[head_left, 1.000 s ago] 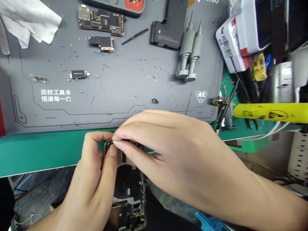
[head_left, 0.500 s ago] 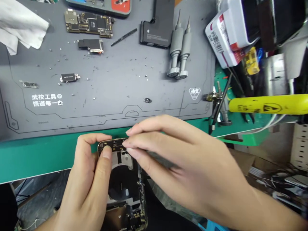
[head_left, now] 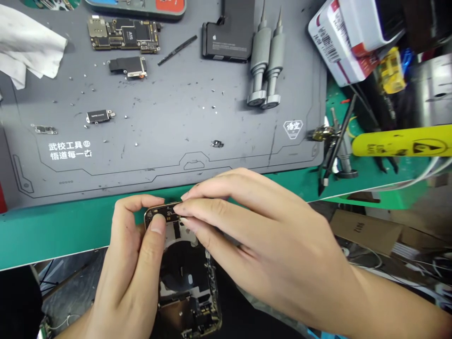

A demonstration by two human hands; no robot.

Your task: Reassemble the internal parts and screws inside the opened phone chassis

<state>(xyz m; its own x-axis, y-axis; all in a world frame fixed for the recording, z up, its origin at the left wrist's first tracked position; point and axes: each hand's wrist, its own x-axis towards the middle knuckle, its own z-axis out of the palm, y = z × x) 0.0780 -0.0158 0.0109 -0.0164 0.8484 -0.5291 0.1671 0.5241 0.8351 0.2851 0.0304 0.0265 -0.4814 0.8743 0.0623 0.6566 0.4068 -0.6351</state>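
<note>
My left hand [head_left: 136, 268] grips an opened phone housing [head_left: 187, 266] by its left side, thumb on the inner face at the top end and index finger along the outer edge. The housing hangs below the bench edge, its inside facing me, with a round dark coil area in the middle and small parts along the right rim. My right hand [head_left: 268, 235] pinches at the top end of the housing, fingertips close together near a dark strip of tiny parts. Whatever lies between those fingertips is hidden.
On the grey mat [head_left: 169, 127] lie a circuit board [head_left: 124, 36], a black battery [head_left: 228, 40], two grey screwdrivers [head_left: 263, 66], a dark thin stick [head_left: 177, 50], a small black module [head_left: 100, 116] and several screws. A yellow handle [head_left: 402, 141] and boxes [head_left: 339, 42] crowd the right.
My right fingertips have shifted slightly left along the housing's top end. The left hand keeps its hold, and the view has turned a little.
</note>
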